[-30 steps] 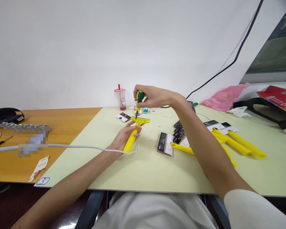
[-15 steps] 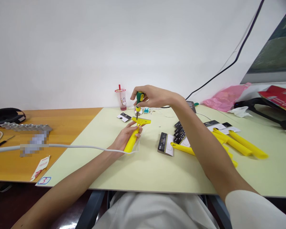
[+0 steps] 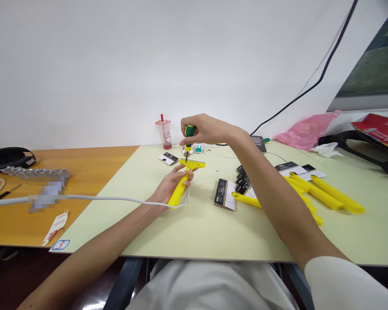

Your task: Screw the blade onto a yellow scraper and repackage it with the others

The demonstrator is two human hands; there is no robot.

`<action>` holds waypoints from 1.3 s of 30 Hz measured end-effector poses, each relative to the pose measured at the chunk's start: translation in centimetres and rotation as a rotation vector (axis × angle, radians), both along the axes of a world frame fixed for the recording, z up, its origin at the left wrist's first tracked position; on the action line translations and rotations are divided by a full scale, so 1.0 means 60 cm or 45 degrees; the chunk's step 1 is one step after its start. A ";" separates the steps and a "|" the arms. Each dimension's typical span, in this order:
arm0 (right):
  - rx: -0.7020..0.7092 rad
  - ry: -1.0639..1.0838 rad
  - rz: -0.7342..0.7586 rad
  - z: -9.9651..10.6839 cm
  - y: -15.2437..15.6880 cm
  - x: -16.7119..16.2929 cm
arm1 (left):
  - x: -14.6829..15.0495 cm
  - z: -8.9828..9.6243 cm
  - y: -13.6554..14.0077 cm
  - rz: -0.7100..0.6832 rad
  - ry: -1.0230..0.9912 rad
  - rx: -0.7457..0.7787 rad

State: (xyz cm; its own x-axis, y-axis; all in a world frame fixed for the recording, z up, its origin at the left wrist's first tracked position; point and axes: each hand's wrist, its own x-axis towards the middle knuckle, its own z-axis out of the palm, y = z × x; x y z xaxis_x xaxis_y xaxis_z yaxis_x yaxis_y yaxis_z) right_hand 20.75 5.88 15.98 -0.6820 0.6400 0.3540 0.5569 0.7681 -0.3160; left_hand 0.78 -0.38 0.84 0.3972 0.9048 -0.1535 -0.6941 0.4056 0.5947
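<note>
- Scraper (image 3: 178, 192) is held above the table (image 3: 194, 243), with its head turned to the far side and its lower end to the near side.
- It is grasped by the curled fingers of the left hand (image 3: 164, 188).
- In the right hand (image 3: 207, 129) a screwdriver (image 3: 190, 130) is gripped between the fingers and pointed downward; its tip is placed at the head, but whether contact is made cannot be told.
- On the right, yellow handles (image 3: 338, 196) are laid together, partly hidden by the right forearm (image 3: 271, 189).
- To the left of them, a folded card (image 3: 224, 194) is seen.
- On the far side, a cup (image 3: 167, 137) is stood close to the wall (image 3: 181, 64).
- Over the left wrist (image 3: 148, 204), a white cable (image 3: 106, 198) is seen.
</note>
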 end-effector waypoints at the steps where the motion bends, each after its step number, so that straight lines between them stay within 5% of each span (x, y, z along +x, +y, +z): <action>1: 0.005 -0.010 -0.011 0.000 -0.001 -0.001 | 0.000 -0.001 0.001 0.001 0.001 -0.003; 39: -0.087 0.056 -0.013 0.008 -0.014 0.005 | 0.013 0.007 -0.014 0.089 0.137 0.055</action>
State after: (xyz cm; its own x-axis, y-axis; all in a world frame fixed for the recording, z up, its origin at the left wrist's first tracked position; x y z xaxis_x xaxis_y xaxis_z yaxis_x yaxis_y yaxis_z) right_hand 21.05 5.06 16.45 -0.6598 0.6707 0.3388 0.5490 0.7382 -0.3920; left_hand 1.54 -1.20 1.23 0.3161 0.9365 -0.1520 -0.6513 0.3307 0.6830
